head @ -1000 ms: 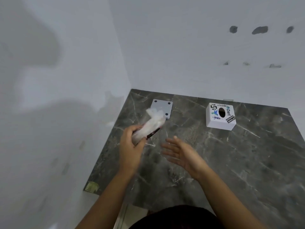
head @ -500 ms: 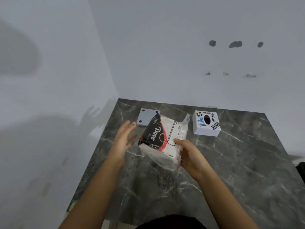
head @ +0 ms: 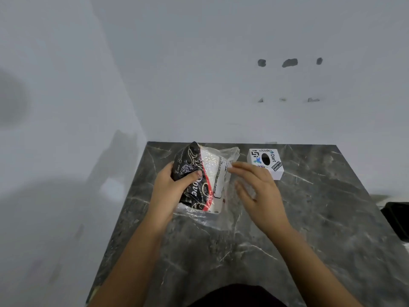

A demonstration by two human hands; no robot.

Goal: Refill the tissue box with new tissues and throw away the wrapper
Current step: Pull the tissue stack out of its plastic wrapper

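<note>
Looking down, we see one dark marble table (head: 309,218) set into a corner of two pale walls, and we place everything from it. Above its far middle, one pack of tissues (head: 205,180) in a black, red and white printed wrapper is held tilted, with loose clear plastic trailing from its lower and right sides. Our left hand (head: 170,191) is closed around the pack's black end, thumb across the front. Our right hand (head: 256,193) is spread open, fingertips (head: 234,166) at the clear plastic on the pack's right edge; we cannot tell whether they pinch it. On the table's far edge, just behind the right hand, stands one white tissue box (head: 267,161) with stickers and one dark oval opening on top. Off the table's right edge sits one black object (head: 398,218), partly cut off.
</note>
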